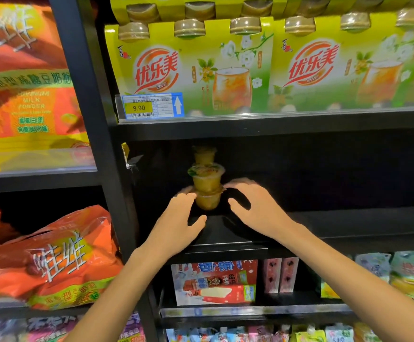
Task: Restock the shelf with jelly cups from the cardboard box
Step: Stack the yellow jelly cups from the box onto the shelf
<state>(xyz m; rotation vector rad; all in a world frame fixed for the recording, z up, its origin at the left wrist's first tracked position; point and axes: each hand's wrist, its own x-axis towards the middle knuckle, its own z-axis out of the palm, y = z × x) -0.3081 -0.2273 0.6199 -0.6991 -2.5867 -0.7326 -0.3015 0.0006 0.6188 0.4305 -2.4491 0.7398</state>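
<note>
Hands (176, 218) flank stacked jelly cups (207, 186).

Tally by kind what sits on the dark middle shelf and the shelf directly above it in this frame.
Jelly cups on the dark middle shelf, stacked in one column: 3
Green milk tea multipacks fronting the shelf above, counting the one cut off at the right edge: 2
Price tag on that upper shelf's rail: 1
Total: 6

I am reaching both arms forward, my left hand (180, 218) at eleven o'clock, my right hand (255, 206) at one, fingers (235, 183) spread loosely.
</note>
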